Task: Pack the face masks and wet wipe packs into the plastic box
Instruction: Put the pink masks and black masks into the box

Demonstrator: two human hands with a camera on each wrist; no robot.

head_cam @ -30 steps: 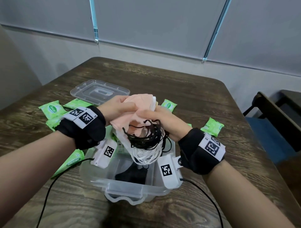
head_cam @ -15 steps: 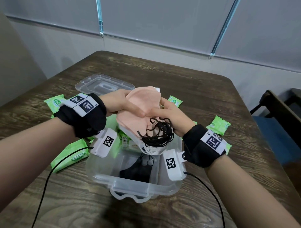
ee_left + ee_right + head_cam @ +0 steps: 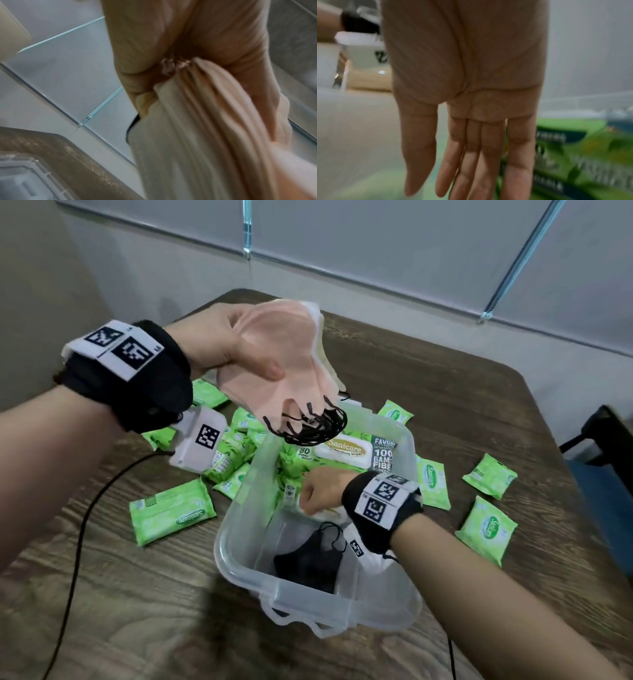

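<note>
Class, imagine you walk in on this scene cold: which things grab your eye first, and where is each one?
First, the stack of peach face masks gripped in the raised left hand, black ear loops dangling above the clear plastic box. Next, the right hand reaching down into that box, where a black mask lies near a large wipes pack. Around the box, green wet wipe packs litter the wooden table.

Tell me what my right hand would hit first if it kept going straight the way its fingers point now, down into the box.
Probably the white masks lying in the plastic box. The right hand reaches down inside it with straight fingers, beside the big wipe pack. Depth is unclear, and it may already touch them.
</note>
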